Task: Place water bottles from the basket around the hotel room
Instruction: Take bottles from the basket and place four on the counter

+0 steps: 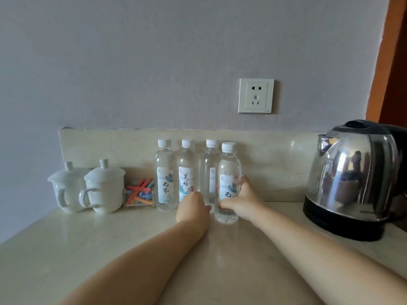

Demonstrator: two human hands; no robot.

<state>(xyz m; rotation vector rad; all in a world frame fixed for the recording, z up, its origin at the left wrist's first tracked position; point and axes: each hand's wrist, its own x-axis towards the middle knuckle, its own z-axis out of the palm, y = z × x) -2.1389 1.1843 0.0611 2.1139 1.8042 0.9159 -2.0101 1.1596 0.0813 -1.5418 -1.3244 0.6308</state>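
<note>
The right hand (pixel 243 202) grips the upright, cap-up front bottle (pixel 228 170); the left hand (pixel 193 206) reaches the rear bottle (pixel 208 166), but I cannot tell its grip.

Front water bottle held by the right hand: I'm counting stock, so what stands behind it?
Another clear white-capped bottle stands behind the front clear bottle, near the cream stone backsplash. The front one covers most of its label and right side.
</note>
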